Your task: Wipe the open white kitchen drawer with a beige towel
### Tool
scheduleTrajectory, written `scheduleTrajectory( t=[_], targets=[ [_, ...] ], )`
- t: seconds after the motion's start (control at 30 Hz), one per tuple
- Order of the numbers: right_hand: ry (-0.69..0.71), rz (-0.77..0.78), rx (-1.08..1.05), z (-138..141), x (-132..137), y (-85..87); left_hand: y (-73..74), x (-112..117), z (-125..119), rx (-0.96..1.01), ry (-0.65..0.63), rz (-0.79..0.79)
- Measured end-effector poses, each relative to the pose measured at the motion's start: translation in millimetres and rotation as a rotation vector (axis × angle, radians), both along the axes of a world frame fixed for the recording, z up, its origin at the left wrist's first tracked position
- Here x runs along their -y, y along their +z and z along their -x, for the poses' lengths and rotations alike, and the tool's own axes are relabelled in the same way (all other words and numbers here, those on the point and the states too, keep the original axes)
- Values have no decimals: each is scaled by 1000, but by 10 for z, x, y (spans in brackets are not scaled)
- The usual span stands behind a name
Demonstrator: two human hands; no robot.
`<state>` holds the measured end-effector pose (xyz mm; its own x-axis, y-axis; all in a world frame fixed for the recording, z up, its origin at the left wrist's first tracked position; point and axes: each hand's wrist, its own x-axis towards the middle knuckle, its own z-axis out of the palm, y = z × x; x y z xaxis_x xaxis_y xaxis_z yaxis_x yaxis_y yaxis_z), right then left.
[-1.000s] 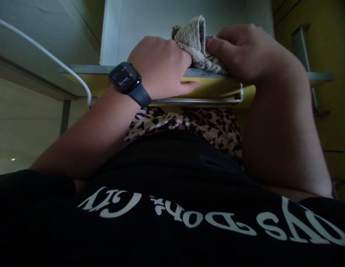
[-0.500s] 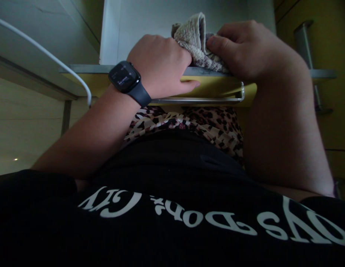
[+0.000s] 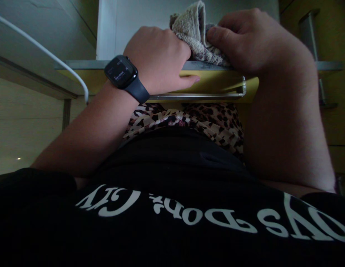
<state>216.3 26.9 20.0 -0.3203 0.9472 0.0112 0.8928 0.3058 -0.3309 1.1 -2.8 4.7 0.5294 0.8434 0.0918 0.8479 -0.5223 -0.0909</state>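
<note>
A speckled beige-grey terry cloth (image 3: 190,26) is bunched over the inner side of an open drawer's front panel (image 3: 216,76). My right hand (image 3: 244,42) is closed on the cloth, thumb on top, near the panel's grey top edge. My left hand (image 3: 155,57), with a black watch (image 3: 121,72) at the wrist, lies across that edge just left of the cloth. Its thumb points right along the yellow outer face, while the other fingers curl over to the inside, their tips hidden.
Below the drawer's top edge runs a metal bar handle (image 3: 194,97), close to my body. At the left a white cable (image 3: 44,45) hangs down in front of a cabinet side. Yellow cabinet fronts with a metal handle (image 3: 309,33) stand on the right.
The drawer, cloth and both hands sit slightly higher in view. Both hands keep their grip, and the cloth's shape is nearly the same.
</note>
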Motion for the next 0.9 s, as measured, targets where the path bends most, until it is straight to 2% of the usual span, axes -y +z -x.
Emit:
scheduleTrajectory(
  t=[0.47,0.9],
  targets=[
    [-2,-2,7,0,9,5,-8,0,-8,4,-9,1],
    [-21,14,6,-5,-6,6,-9,5,-9,-8,33,9]
  ],
)
